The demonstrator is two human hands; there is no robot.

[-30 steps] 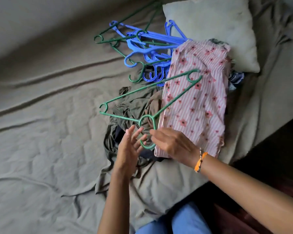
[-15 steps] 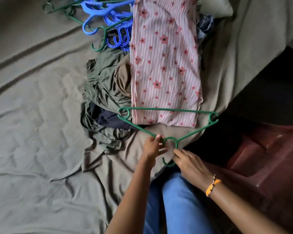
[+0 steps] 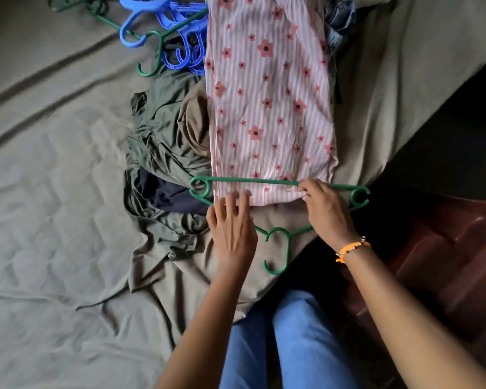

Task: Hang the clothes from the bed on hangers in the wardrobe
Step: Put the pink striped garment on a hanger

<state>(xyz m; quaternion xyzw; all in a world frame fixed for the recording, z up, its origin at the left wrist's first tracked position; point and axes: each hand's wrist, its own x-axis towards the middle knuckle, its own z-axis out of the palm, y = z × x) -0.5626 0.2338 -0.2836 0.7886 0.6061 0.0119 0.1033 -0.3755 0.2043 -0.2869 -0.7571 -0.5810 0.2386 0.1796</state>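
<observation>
Rumpled olive bedsheet (image 3: pixel 54 220), dark floor (image 3: pixel 446 262)

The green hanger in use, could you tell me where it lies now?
In the head view, the green hanger lies at the bed's near edge, across the pink floral garment's hem, between both hands.

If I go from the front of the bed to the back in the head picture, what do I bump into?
Blue-jeaned legs → hook of the green hanger → pink flowery garment → blue hangers.
</observation>
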